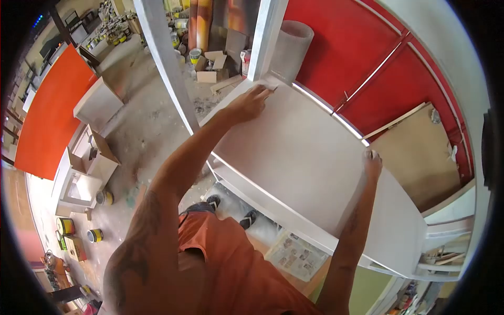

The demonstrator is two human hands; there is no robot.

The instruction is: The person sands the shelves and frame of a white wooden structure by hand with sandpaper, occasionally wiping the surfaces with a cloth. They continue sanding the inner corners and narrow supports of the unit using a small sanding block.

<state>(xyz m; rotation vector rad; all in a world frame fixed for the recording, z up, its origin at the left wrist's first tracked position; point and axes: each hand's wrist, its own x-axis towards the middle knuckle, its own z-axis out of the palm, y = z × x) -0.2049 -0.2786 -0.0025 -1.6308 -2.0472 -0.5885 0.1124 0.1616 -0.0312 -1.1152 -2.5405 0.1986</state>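
A broad white panel (294, 152) lies flat in front of me, part of a white-painted furniture frame. My left hand (249, 103) reaches to its far left corner, beside a white upright post (261, 50). The fingers are pressed together on the surface, and a small greyish bit shows at their tips; what it is I cannot make out. At the panel's far edge, farther right, my right hand (373, 163) has its fingers curled over the rim, the tips whitish.
Behind the panel stand a grey cylinder (294, 50), a red panel (336, 58) and a brown board (420, 157). On the left are an orange board (55, 115), a white cabinet (84, 173) and paint cans (95, 235). Cardboard boxes (210, 68) lie beyond the posts.
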